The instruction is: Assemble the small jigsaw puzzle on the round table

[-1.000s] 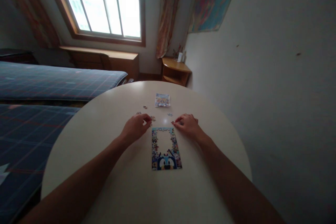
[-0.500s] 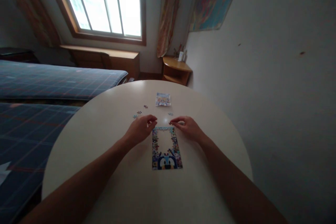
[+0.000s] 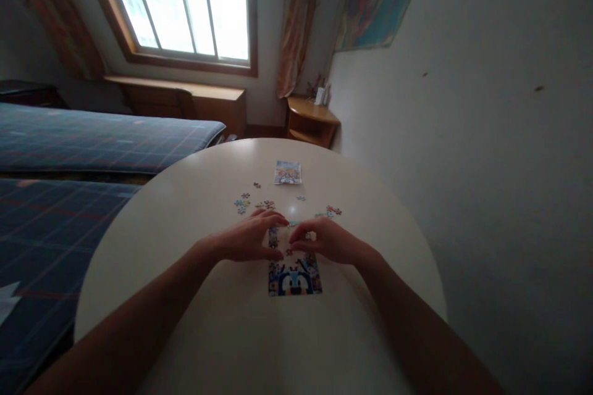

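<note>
A partly built jigsaw puzzle point(image 3: 294, 279) lies on the round white table point(image 3: 222, 321), its colourful border around a bare middle and a blue character at the bottom. My left hand point(image 3: 250, 238) rests over the puzzle's left edge with fingers curved toward the middle. My right hand point(image 3: 324, 239) sits over the right edge, fingertips pinched on a small puzzle piece point(image 3: 290, 252) above the bare middle. Both hands nearly touch and hide the puzzle's upper part.
Loose puzzle pieces point(image 3: 241, 203) lie beyond my left hand, more loose pieces point(image 3: 330, 211) beyond my right. A small picture card point(image 3: 288, 172) lies farther back. A bed point(image 3: 69, 154) stands left, a wall right, a window and wooden shelf behind.
Both hands moved from the loose pieces beyond the puzzle back toward me and inward, now meeting over the puzzle's middle. The loose pieces they covered are now uncovered.
</note>
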`<control>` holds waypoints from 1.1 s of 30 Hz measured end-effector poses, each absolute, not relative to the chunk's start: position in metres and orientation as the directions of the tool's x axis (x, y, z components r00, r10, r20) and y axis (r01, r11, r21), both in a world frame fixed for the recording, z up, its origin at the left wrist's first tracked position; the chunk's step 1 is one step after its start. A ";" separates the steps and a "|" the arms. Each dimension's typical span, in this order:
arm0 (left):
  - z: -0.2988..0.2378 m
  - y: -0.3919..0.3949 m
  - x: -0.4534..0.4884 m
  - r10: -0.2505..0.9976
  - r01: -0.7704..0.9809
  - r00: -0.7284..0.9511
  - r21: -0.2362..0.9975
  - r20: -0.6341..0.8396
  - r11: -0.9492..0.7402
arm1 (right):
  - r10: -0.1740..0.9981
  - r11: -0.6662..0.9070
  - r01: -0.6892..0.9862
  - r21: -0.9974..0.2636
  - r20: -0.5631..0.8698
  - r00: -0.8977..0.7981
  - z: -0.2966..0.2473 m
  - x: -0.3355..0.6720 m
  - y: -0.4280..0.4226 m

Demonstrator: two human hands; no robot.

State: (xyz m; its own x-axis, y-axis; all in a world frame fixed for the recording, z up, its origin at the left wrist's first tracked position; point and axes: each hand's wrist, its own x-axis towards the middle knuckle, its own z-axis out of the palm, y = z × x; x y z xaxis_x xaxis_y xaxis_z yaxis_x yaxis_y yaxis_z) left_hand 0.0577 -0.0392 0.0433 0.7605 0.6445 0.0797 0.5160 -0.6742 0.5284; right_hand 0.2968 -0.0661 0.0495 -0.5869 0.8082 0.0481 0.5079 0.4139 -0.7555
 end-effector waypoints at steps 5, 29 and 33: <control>0.039 -0.046 0.058 0.620 0.556 0.784 0.478 -0.030 -0.680 | 0.727 0.483 0.518 -0.706 -0.006 -0.687 0.049 0.299 -0.067; 0.037 -0.049 0.060 0.631 0.585 0.774 0.443 -0.054 -0.680 | 0.723 0.499 0.508 -0.702 0.014 -0.691 0.047 0.293 -0.067; 0.039 -0.049 0.060 0.622 0.571 0.782 0.454 -0.045 -0.684 | 0.749 0.468 0.513 -0.719 0.015 -0.662 0.047 0.290 -0.069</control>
